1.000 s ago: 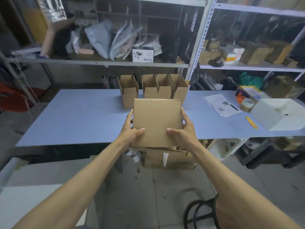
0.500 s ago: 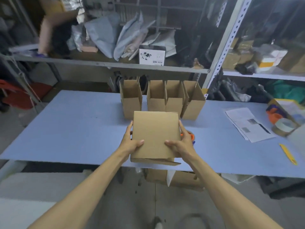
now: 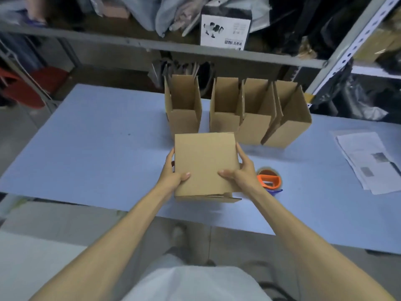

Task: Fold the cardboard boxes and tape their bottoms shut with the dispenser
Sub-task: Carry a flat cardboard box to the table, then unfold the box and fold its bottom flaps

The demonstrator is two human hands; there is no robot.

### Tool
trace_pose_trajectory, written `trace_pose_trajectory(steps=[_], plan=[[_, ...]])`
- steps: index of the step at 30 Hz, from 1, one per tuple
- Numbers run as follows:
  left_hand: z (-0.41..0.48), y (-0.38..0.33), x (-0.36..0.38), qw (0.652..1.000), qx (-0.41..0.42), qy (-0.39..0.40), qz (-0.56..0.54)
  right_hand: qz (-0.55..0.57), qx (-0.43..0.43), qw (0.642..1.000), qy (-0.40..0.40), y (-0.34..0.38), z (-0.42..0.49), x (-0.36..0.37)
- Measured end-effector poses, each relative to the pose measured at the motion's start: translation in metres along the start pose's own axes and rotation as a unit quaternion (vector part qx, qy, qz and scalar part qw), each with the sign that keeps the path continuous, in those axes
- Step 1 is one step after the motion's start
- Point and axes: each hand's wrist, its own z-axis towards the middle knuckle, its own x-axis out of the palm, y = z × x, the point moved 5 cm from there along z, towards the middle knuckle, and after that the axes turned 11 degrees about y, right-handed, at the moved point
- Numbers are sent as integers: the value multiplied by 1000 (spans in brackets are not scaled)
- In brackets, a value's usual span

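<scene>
the box has come forward over the desk, left hand and right hand gripping its sides, fingers wrapped behind, beside the tape dispenser.

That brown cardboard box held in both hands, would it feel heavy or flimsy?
Probably light: the brown cardboard box is held by left hand and right hand at its sides. Its flat face shows no sag, so likely fairly stiff. Loose flaps gape at its near edge, so squeezing might collapse it.
</scene>
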Motion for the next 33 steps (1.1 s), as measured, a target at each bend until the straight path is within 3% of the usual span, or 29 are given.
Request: trace_pose_trajectory(steps=[6,13,17,24,26,29,31,33], plan=[[19,8,-16,1000,-2,-3,-31,9,29,1000,-8,-10,30,8],[34,21,-16,997,-19,-58,-55,-15,55,998,-14,-23,55,7],[33,26,-8,991,-13,-105,-83,-81,27,995,44,-21,68,-1],[27,46,8,985,-27,-135,-104,-96,40,989,106,-26,96,-11],[20,49,9,983,-51,-175,-18,-115,20,984,137,-22,101,-6],[21,27,5,939,-13,-196,283,-142,1,974,175,-17,112,-1],[37,3,14,902,83,-109,410,-161,-3,967,196,-14,119,2],[58,-16,25,887,123,-9,445,-191,-12,959,208,-11,123,7]])
